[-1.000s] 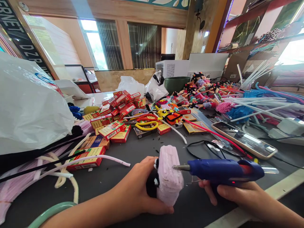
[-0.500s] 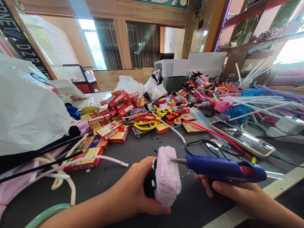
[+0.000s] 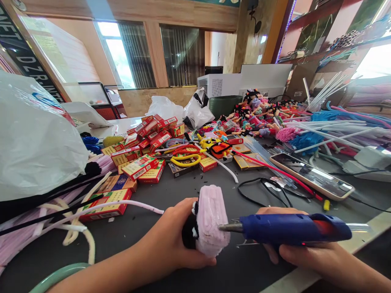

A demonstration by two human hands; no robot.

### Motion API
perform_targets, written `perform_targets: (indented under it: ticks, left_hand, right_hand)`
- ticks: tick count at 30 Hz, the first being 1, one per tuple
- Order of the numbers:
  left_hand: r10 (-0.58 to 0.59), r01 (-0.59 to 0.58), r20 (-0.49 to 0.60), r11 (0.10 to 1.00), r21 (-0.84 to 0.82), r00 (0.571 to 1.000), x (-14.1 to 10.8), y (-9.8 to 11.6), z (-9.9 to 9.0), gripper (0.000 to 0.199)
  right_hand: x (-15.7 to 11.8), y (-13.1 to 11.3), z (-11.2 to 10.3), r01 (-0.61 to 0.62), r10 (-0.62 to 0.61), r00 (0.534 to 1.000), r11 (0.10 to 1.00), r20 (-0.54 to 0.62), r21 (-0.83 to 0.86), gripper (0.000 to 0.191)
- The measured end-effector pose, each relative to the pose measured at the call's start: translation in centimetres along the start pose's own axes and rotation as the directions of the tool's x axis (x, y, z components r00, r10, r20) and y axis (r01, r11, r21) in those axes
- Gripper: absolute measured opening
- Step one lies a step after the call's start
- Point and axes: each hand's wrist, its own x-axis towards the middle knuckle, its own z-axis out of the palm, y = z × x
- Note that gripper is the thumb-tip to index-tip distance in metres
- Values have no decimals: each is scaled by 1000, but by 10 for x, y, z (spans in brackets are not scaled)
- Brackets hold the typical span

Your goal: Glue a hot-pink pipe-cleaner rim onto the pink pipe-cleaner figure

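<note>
Left hand (image 3: 163, 238) clamped on pink pipe-cleaner figure (image 3: 210, 219), right hand (image 3: 305, 255) around blue glue gun (image 3: 290, 229), apparently cigarette packets (image 3: 139, 167) beyond

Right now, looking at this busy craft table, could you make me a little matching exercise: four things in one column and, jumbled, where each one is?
Things:
1. Blue hot glue gun
2. Pink chenille bundle
3. Smartphone
4. Pale green bangle

Places:
A. Around the left forearm
B. In the right hand
C. Flat on the dark tabletop
D. In the left hand

Pairs: 1-B, 2-D, 3-C, 4-A
</note>
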Motion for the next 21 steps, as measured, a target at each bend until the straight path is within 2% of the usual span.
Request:
perform_targets:
  ticks: [4,8,11,16,21]
  left_hand:
    - [51,-50,-44,999,18,998,-1,-4,2,73]
    - [144,-144,-65,989,16,987,-1,-4,2,71]
    - [206,-205,-73,979,14,976,0,-4,2,63]
    - [279,-276,-93,960,38,956,1,-5,1,58]
    - [341,-330,-124,938,105,932,1,-9,1,56]
  right_hand:
    - [-1,-1,2,-54,52,998,990,18,132,39]
    - [-2,-4,7,-150,173,983,945,-56,291,45]
    - [-4,-6,10,-189,217,973,942,-74,277,41]
    - [-4,-16,14,-247,295,945,928,-143,278,48]
    - [-3,-18,14,-247,306,941,914,-148,320,46]
